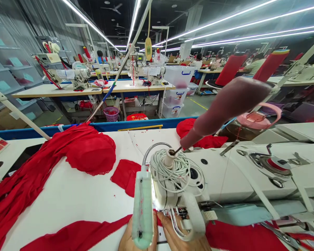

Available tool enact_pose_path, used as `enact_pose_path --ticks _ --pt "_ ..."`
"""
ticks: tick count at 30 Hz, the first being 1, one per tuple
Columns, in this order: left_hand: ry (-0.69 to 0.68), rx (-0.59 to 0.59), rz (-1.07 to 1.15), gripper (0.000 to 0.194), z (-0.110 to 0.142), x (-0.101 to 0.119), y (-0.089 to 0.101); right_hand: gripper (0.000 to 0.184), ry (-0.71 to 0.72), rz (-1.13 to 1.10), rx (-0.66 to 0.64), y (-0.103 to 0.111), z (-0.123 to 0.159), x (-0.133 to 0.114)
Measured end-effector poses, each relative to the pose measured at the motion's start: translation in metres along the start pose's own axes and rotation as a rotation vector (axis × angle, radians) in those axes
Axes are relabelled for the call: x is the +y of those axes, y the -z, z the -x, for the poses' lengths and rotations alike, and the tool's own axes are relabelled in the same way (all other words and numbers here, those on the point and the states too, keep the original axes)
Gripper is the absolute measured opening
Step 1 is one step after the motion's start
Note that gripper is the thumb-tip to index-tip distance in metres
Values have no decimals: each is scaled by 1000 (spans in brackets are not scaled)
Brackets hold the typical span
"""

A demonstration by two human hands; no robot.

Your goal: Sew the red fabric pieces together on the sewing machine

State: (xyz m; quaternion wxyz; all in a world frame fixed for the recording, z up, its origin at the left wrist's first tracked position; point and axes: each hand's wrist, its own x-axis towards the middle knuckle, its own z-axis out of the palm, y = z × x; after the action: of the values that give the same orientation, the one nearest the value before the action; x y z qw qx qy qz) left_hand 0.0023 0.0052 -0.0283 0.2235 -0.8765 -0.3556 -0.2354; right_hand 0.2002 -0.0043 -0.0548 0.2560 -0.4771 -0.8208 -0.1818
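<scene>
My left hand [125, 240] and my right hand [181, 240] lie at the bottom edge, just in front of the needle area of a white sewing machine [225, 177]. Both rest flat on a strip of red fabric [75, 235] that runs under the machine head. A pale green lamp head [142, 205] hangs over my left hand and hides most of it. My right hand's fingers stretch toward the presser foot [176, 219]. Neither hand grips anything that I can see.
A heap of red fabric [90, 153] and a long red band [21, 184] lie on the white table [68, 195] to the left, with a small red piece [125, 174]. A dark red thread cone [225, 104] stands above the machine. Other sewing stations, plastic bins [178, 76] and people sit beyond.
</scene>
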Motion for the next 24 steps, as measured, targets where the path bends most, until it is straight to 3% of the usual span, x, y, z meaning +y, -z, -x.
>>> enact_pose_path --ticks 11,19,24 --pt "7 -28 47 23 27 -2 -22 40 24 -3 -36 2 -1 1" --pt "39 -86 106 24 29 0 -21 37 9 9 -66 2 -6 -3" --pt "-9 -56 67 12 32 -1 -27 36 16 21 -58 1 -5 -3"
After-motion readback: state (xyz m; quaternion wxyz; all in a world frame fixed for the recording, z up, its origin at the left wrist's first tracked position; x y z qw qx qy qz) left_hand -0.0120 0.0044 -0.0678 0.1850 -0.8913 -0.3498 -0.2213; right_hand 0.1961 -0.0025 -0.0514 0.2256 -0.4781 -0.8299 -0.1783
